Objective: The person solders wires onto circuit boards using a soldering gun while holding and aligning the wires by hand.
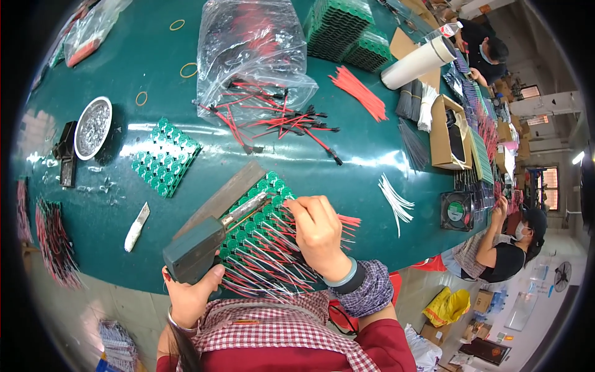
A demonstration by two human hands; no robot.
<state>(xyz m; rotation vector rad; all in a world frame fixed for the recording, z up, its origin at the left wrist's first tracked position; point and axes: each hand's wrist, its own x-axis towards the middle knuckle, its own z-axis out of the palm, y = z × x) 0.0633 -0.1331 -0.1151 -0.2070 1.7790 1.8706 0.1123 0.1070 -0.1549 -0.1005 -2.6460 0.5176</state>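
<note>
My left hand point(192, 296) is wrapped round the dark body of a soldering gun point(193, 253). The gun's metal tip reaches up and right over a panel of small round green circuit boards point(239, 239). Close to that tip, the fingers of my right hand point(321, 234) pinch a short red wire point(287, 203) against the panel. Red, white and black wires point(266, 263) stick out from the panel's lower rows toward me. Along the panel's upper left side lies a flat grey bar point(217, 199).
A second green panel point(164, 158), a metal bowl point(94, 128) and a white-wrapped blade point(137, 228) lie left. Ahead are a plastic bag point(248, 43) with red-black leads, stacked green panels point(338, 31) and red wires point(358, 93). At right stand a white bottle point(418, 62) and fan point(457, 211); two people work beyond.
</note>
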